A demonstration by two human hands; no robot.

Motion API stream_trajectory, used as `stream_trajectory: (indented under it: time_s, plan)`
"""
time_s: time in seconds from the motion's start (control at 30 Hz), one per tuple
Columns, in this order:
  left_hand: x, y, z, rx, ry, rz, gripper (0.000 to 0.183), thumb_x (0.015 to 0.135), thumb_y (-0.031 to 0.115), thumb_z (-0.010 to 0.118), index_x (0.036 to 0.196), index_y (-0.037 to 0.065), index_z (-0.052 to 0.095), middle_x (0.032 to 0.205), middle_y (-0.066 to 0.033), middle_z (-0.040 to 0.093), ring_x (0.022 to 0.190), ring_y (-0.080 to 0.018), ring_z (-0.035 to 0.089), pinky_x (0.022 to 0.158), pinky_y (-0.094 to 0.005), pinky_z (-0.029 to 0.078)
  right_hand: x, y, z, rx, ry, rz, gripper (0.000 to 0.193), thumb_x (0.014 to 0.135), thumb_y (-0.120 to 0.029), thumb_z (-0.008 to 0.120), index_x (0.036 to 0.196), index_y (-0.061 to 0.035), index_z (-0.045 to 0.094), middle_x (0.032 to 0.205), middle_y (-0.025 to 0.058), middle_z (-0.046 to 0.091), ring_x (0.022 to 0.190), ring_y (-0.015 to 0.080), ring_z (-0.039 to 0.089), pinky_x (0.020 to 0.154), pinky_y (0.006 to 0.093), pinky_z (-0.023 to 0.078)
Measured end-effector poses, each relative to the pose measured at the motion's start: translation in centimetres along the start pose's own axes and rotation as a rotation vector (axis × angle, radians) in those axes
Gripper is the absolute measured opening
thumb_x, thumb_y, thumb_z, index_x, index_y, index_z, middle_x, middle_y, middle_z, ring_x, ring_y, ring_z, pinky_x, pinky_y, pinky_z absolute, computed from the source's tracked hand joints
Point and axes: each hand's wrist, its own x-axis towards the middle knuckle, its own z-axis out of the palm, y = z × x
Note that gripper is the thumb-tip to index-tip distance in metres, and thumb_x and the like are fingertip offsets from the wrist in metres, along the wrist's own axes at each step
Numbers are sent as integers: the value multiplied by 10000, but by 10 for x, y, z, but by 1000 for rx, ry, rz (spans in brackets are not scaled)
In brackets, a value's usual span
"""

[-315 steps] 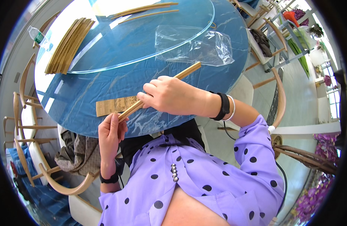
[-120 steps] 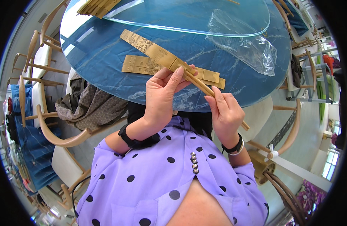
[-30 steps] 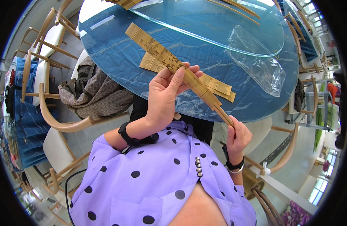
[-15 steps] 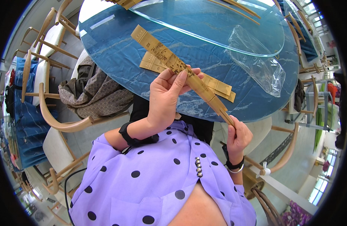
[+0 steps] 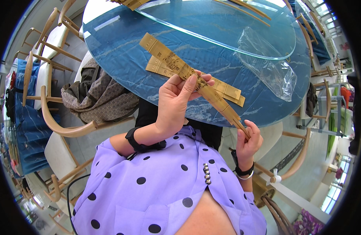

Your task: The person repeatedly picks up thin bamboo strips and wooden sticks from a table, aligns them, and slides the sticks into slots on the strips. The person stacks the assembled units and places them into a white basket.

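My left hand (image 5: 174, 98) pinches a long gold paper chopstick sleeve (image 5: 165, 55) near its middle, thumb on top. Dark printing covers part of the sleeve, which slants from upper left to lower right above the table edge. From its lower end, slim brown chopsticks (image 5: 243, 131) stick out. My right hand (image 5: 249, 145) grips those ends between thumb and fingers. Beneath the held sleeve, more gold sleeves (image 5: 156, 67) lie on the blue table, partly hidden by my left hand and the held one.
A round glass turntable (image 5: 212, 39) rests on the blue marbled table (image 5: 121, 62). Clear plastic wrapping (image 5: 280, 78) lies to the right. Further gold sleeves (image 5: 131, 3) and long wooden sticks (image 5: 249, 11) are at the far side. A patterned bag (image 5: 98, 96) sits on a chair at left.
The held sleeve has shifted slightly down and right, toward my right hand. My right fingers have moved a little around the chopstick ends.
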Motion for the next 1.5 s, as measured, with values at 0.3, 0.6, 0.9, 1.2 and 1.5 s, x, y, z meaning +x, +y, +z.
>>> stream_trajectory:
  time_s: [0.3,0.6,0.9,1.2,1.5]
  plan:
    - [10,10,-8,6,-23,68,289,1045,208,528,1182,-37,597,1126,-187,696,1055,-261,696,921,-366,582,-3,5,0,55,28,-21,281,917,-150,728,1094,11,582,627,45,577,497,137,514,485,254,384]
    - [2,5,-3,-5,-8,12,285,1041,211,537,1187,-26,602,1131,-181,698,1064,-254,694,922,-363,578,-3,2,6,121,6,-15,322,925,-118,715,1141,18,519,645,77,628,510,119,555,483,232,394]
    - [6,7,-5,21,7,55,273,1036,217,551,1158,-19,617,1116,-181,705,1049,-253,701,916,-352,578,1,1,10,119,72,-89,408,961,-169,676,1248,30,465,562,34,504,457,105,429,452,241,308]
    - [6,9,-5,-58,37,8,294,1041,229,540,1184,-21,599,1141,-184,695,1060,-259,697,911,-356,580,5,0,15,115,57,-86,457,970,-234,669,1278,29,456,548,17,398,457,111,348,449,265,260]
    - [7,8,-6,13,30,68,289,1042,234,538,1140,-26,618,1127,-195,695,1048,-275,701,902,-365,587,-1,3,16,92,63,-80,412,983,-237,642,1260,21,480,544,20,363,451,128,332,449,281,257]
